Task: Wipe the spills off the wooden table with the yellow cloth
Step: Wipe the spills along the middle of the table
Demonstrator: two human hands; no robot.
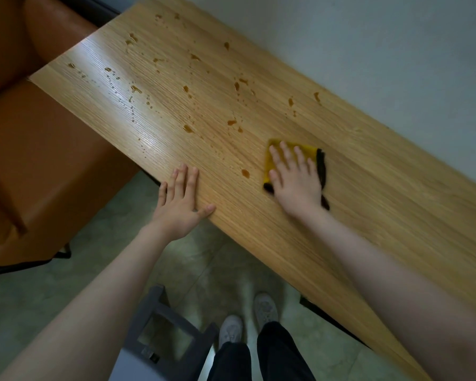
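Both hands flat, fingers straight. Right hand (pixel 294 178) pressed palm-down on the cloth, fingers spread. Left hand (pixel 180 200) spread on the near edge of the table, thumb out along the edge, holding nothing.

Long light-wood table (pixel 368 215) with visible grain lies under both hands and runs on well past them on either side. Orange-brown leather seat (pixel 39 160) beyond the left hand, off the table's end. Grey-green tiled floor (pixel 25 292) below the forearms. Grey square-frame stool (pixel 165 331) under the left forearm. Person's black trousers and pale shoes (pixel 264 307) between the two arms.

Folded yellow cloth with dark trim (pixel 268 160) sits flat on the table beneath the right hand, its yellow showing past the fingertips and thumb side, its dark edge past the little finger. Amber liquid spills (pixel 188 129) scattered in drops and small puddles ahead of both hands; one drop (pixel 245 173) lies between the hands, near the cloth.
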